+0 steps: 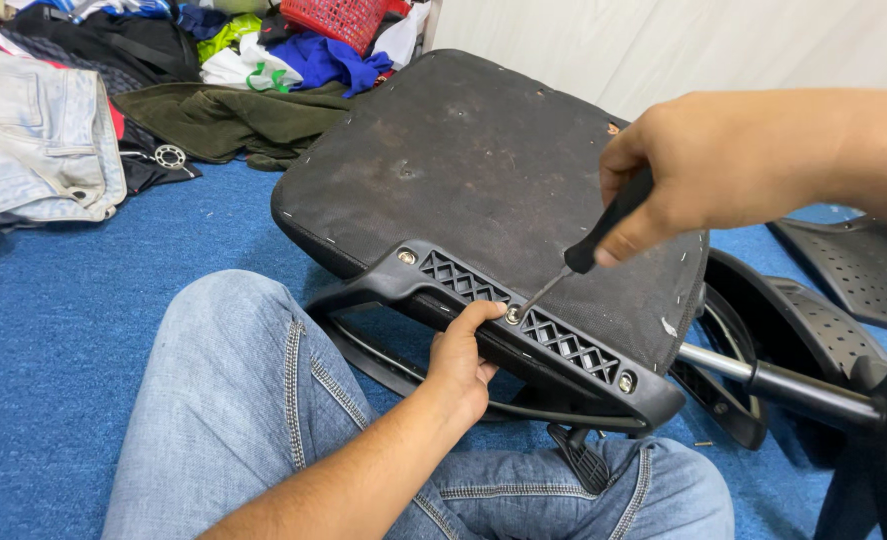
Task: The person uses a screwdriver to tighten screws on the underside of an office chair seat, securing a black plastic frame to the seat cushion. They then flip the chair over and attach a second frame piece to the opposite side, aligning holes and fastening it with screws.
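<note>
right hand: clenched on screwdriver, tip in middle screw
left hand: fingers grasp plastic bracket, steadying seat pan on lap

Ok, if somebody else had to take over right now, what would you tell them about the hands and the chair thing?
Right hand: gripping the black-handled screwdriver, its tip set in the middle screw of the black plastic bracket.
Left hand: holding the bracket from below, thumb beside that screw.
The upturned chair seat leans against the person's jeans-clad legs on blue carpet.
Done: bracket sits on the seat with three screws in place, left screw and right screw included.
Left: the middle screw is being worked; whether in or out cannot be told. Other black chair parts lie at right.
</note>
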